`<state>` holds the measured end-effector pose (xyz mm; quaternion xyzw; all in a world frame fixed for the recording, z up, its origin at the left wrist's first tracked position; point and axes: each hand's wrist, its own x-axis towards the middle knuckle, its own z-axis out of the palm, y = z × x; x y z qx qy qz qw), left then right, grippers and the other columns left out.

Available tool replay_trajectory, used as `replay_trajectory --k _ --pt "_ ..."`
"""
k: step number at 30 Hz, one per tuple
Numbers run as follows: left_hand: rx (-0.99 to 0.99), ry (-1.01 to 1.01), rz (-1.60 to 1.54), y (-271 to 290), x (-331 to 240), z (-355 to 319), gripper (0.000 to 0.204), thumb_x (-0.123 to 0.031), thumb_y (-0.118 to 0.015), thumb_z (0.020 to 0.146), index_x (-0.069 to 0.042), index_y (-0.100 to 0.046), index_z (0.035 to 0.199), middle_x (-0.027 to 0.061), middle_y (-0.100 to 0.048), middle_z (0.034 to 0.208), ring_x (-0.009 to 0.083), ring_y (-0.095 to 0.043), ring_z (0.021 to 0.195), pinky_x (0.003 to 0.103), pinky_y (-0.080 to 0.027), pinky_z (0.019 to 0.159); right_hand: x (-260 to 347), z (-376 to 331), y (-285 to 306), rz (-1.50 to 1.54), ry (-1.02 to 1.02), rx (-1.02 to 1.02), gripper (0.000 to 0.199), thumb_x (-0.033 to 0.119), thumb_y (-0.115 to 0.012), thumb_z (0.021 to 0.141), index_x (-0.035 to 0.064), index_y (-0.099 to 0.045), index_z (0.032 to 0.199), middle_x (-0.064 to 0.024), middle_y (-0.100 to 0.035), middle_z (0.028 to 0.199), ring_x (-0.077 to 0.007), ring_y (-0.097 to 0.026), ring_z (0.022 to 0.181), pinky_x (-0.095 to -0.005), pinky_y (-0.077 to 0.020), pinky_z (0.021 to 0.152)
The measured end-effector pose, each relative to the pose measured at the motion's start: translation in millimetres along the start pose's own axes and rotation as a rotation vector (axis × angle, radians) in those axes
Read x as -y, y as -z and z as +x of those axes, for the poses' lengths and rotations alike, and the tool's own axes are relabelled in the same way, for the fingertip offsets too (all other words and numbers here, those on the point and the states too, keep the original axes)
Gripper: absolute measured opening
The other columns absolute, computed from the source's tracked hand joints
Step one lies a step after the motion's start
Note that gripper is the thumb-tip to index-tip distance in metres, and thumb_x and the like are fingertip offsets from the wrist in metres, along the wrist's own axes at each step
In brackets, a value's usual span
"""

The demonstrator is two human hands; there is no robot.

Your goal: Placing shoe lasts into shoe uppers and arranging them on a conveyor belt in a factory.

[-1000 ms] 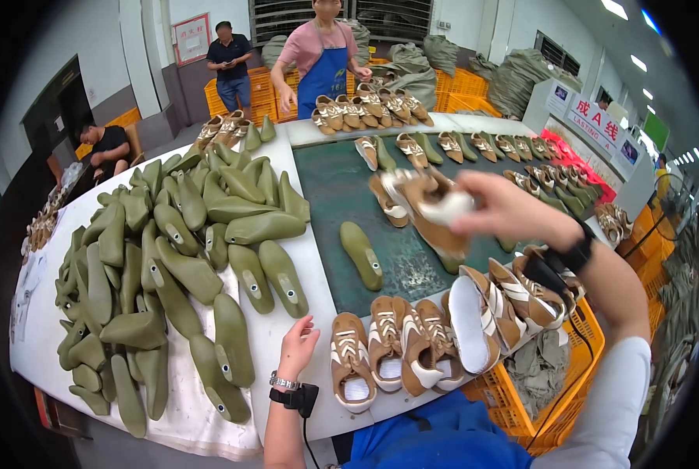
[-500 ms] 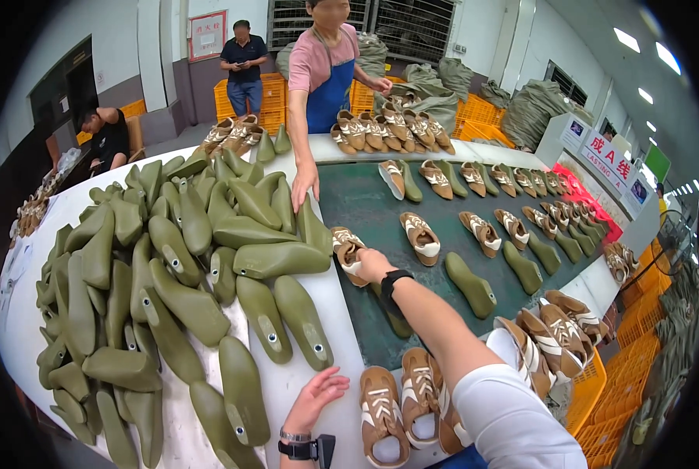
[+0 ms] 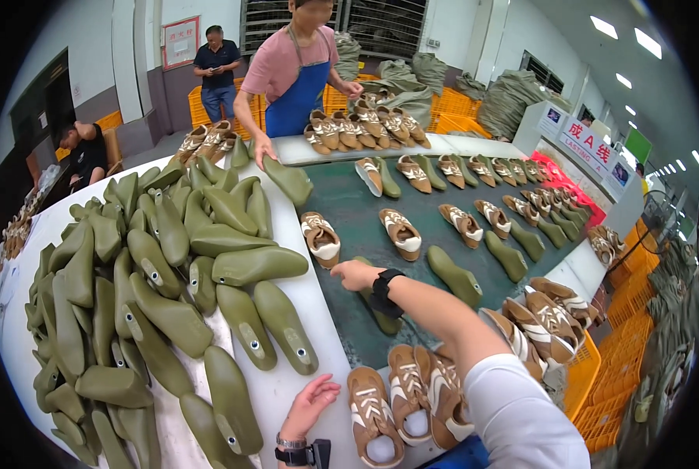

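Observation:
My left hand (image 3: pixel 312 400) hovers at the white table's near edge, palm turned inward, fingers loosely apart and holding nothing. Right beside it stand brown-and-white sneakers (image 3: pixel 373 418). My right hand (image 3: pixel 355 276) reaches over the dark green belt, just above an olive-green shoe last (image 3: pixel 382 314) that it partly covers. One of its fingers stretches toward the heel of a brown sneaker (image 3: pixel 320 238); the other fingers are mostly hidden. Whether the hand touches the last I cannot tell. Across the table, a co-worker's hand (image 3: pixel 264 148) holds another green last (image 3: pixel 288 181) at the belt's far corner.
A big heap of green lasts (image 3: pixel 154 273) covers the white table (image 3: pixel 330 332) on the left. Sneakers and lasts stand in rows along the belt (image 3: pixel 349 207). More sneakers (image 3: pixel 548 320) sit at the right edge, above orange crates (image 3: pixel 623 352). The co-worker (image 3: pixel 294 70) stands opposite.
My right hand has come off the sneaker and moved back over the last; the sneaker sits slightly farther away. The co-worker has lifted and tilted a last. My left hand has barely moved.

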<state>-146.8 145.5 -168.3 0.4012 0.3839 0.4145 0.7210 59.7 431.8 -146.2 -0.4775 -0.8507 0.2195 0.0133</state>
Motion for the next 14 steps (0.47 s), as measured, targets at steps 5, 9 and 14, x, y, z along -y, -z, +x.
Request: replay_trajectory --k 5,9,14 --pt "-0.011 -0.040 -0.014 8.0 7.1 1.4 0.040 -0.011 -0.049 0.090 -0.001 -0.040 0.128 0.0120 -0.056 0.112 0.0188 -0.055 0.103 0.030 -0.045 0.090 85.1 -80.9 33.1 0.019 0.179 0.360 0.042 0.016 -0.056 0.076 0.0067 -0.056 0.116 -0.0177 -0.062 0.105 -0.0307 -0.059 0.097 -0.0377 -0.0454 0.085" --pt "0.003 -0.031 0.009 5.0 7.1 1.9 0.041 -0.013 -0.050 0.091 -0.002 -0.040 0.128 0.0116 -0.057 0.110 0.0184 -0.056 0.101 0.030 -0.046 0.090 136.5 -129.2 22.9 0.090 0.345 0.430 0.046 0.020 -0.056 0.081 0.0062 -0.046 0.125 -0.0167 -0.064 0.093 -0.0291 -0.061 0.084 -0.0364 -0.0473 0.076" --pt "-0.027 -0.022 -0.023 7.4 6.4 -0.2 0.040 -0.013 -0.051 0.090 -0.002 -0.040 0.128 0.0132 -0.057 0.112 0.0206 -0.057 0.101 0.030 -0.048 0.088 171.6 -206.7 39.8 0.096 0.537 0.615 0.041 0.016 -0.056 0.082 0.0063 -0.049 0.121 -0.0161 -0.064 0.092 -0.0267 -0.062 0.082 -0.0362 -0.0474 0.076"
